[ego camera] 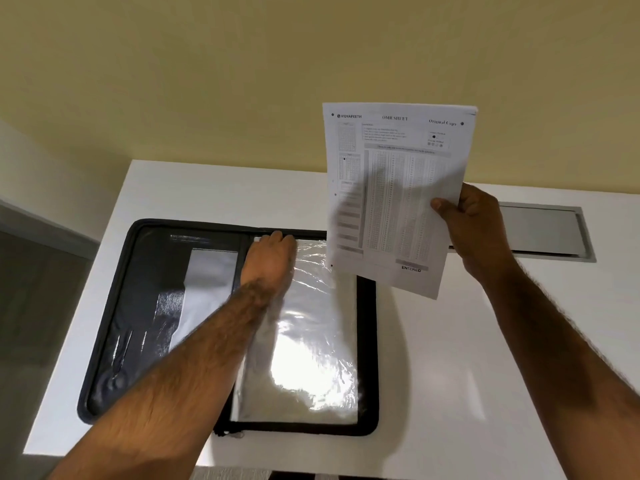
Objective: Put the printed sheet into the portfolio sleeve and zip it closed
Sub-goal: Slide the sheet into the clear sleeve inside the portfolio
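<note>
A black zip portfolio lies open on the white table. Its right half carries a shiny clear plastic sleeve. My left hand rests at the sleeve's top left edge, fingers curled onto the far edge; whether it pinches the plastic I cannot tell. My right hand holds the printed sheet, an OMR form, upright in the air above the portfolio's right far corner, gripped at its right edge. The sheet hides that corner of the portfolio.
A grey metal cable flap is set into the table at the back right, behind my right hand. A yellow wall rises behind the table. The table's left edge drops off beside the portfolio.
</note>
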`<state>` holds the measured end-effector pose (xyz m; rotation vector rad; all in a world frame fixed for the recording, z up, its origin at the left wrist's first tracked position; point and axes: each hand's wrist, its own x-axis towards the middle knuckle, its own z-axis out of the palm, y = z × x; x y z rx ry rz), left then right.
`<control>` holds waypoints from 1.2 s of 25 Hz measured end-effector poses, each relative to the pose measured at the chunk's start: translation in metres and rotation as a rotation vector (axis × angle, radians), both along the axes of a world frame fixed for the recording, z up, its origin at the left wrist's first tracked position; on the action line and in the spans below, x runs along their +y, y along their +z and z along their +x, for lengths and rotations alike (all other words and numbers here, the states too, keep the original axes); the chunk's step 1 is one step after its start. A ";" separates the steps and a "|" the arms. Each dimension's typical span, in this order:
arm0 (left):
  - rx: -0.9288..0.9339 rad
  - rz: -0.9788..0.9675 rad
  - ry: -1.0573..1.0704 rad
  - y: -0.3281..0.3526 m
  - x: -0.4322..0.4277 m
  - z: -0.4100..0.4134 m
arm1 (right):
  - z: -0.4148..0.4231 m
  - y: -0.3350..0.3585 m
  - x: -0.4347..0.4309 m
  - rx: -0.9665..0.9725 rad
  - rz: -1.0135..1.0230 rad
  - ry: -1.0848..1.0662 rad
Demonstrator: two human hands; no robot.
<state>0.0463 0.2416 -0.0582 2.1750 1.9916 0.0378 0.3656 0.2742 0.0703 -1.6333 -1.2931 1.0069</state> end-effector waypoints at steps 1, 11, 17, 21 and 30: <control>-0.016 -0.004 0.005 0.000 0.002 0.000 | 0.001 -0.002 0.002 -0.004 -0.002 0.001; -0.318 -0.038 0.044 0.001 0.002 0.000 | -0.011 0.009 0.035 -0.024 0.064 -0.009; -0.218 0.058 -0.010 0.001 -0.009 0.002 | -0.033 0.019 0.066 -0.040 0.101 0.053; -0.200 0.070 0.000 0.000 -0.010 0.006 | -0.047 0.019 0.074 -0.060 0.121 0.095; -0.324 0.084 0.025 -0.024 -0.033 0.011 | -0.112 0.013 0.098 -0.120 0.117 0.261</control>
